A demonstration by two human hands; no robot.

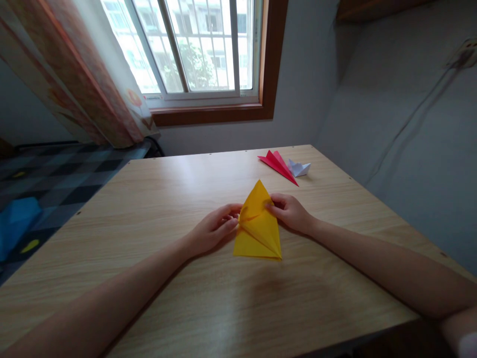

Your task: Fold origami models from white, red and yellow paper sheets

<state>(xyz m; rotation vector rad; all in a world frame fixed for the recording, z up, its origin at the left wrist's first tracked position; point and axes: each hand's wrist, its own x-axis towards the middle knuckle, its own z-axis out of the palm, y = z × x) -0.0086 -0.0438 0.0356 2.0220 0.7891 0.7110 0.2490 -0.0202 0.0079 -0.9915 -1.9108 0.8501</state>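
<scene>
A folded sheet of yellow paper is held up just over the wooden table, its pointed end facing away from me and its wide edge toward me. Creases run across its middle and down to the near right corner. My right hand pinches its right edge, thumb on top and fingers behind. At the left edge, my left hand has its thumb and fingers closed on the paper; some of those fingertips are hidden behind it.
On the far right of the table lie a red paper plane and a white paper boat, close together. A blue folded paper rests on a checked cloth to the left. Behind the table are a window and a curtain.
</scene>
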